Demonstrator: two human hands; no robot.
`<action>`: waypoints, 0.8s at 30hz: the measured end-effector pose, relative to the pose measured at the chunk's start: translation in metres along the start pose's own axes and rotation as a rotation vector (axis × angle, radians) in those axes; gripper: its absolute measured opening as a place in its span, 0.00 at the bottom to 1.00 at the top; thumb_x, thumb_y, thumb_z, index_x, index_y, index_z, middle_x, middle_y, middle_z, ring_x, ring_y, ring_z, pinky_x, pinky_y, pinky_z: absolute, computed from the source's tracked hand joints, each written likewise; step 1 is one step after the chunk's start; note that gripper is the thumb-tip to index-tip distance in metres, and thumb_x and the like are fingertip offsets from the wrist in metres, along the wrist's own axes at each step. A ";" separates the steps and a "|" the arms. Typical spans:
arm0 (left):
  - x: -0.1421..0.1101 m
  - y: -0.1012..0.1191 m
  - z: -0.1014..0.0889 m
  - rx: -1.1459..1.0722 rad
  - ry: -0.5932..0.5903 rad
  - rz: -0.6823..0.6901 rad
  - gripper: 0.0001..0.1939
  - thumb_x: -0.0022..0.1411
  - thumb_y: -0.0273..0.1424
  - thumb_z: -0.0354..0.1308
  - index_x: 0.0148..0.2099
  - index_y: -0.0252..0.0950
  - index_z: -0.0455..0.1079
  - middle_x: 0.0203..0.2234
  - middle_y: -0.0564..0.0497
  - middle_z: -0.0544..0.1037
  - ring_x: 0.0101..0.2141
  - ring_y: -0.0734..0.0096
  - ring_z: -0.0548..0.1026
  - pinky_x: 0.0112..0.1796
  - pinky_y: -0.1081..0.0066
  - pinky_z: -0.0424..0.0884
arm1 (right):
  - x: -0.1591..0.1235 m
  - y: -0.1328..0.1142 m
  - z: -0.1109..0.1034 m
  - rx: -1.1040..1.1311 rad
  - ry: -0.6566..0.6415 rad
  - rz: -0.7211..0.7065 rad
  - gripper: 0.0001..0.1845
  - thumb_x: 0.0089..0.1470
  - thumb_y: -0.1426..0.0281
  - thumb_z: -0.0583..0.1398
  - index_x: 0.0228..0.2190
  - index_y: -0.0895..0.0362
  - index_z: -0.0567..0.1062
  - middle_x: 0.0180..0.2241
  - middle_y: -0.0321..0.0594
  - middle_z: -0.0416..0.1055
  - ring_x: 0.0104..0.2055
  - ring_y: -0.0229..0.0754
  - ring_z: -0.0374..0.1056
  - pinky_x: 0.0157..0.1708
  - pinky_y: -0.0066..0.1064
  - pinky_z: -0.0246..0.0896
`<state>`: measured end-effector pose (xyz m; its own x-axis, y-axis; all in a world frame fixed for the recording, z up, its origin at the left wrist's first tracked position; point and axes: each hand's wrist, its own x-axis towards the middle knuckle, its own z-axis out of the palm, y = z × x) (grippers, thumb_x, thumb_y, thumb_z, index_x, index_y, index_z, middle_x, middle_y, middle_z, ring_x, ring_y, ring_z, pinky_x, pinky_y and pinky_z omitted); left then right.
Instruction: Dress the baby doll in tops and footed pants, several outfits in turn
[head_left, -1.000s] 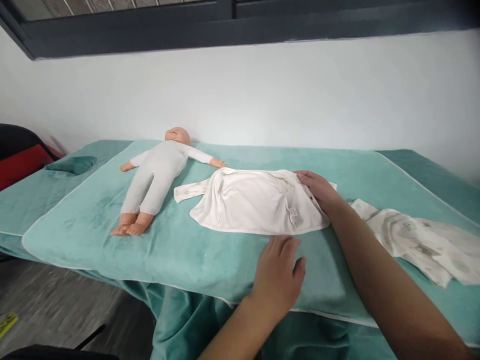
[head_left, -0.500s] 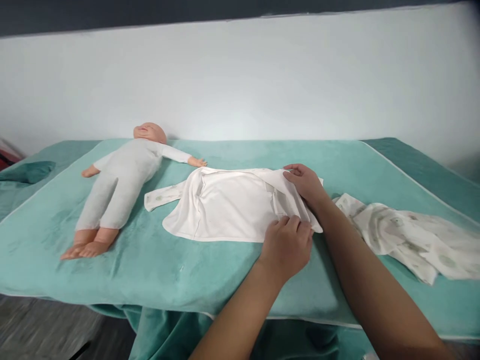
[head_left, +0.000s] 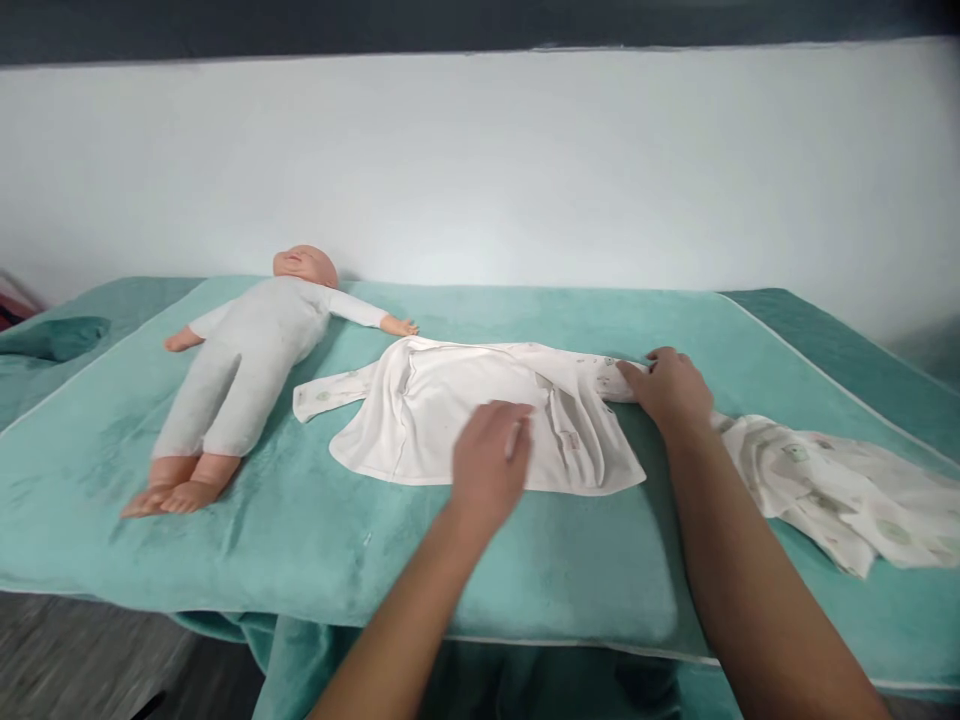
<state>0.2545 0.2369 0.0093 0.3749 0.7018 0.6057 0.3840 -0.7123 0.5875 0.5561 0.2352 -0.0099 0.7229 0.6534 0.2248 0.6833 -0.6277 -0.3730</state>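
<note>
A white baby shirt lies spread open on the green cover, its plain inner side facing up. Its left sleeve is stretched out toward the doll; the right sleeve, printed with small figures, extends to the other side. At that right sleeve's end, my right hand is closed on the cuff with thumb and fingers. Slightly blurred, my left hand hovers over the middle of the shirt near the lower hem, fingers loosely extended and holding nothing. Left of the shirt a baby doll in white lies on its back, one hand close to the collar.
A crumpled printed baby garment rests on the right, beside my right forearm. The green cover spreads over the bed and hangs down at the front edge. Behind stands a white wall.
My right hand has shifted right from the shirt's shoulder to the sleeve end. My left hand let go of the right front edge and moved left. The right sleeve now lies straightened out.
</note>
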 end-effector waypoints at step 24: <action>0.061 -0.168 -0.129 0.772 -0.135 -0.473 0.16 0.68 0.36 0.47 0.46 0.37 0.74 0.46 0.41 0.79 0.50 0.47 0.73 0.49 0.52 0.66 | -0.063 -0.170 0.006 0.301 -0.370 -0.851 0.17 0.64 0.69 0.53 0.51 0.56 0.73 0.52 0.46 0.73 0.54 0.50 0.69 0.55 0.45 0.63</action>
<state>0.1037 0.3978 0.0163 0.1114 0.9484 0.2967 0.9621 -0.1778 0.2070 0.3939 0.3031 0.0342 -0.1137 0.9622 0.2474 0.8701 0.2166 -0.4427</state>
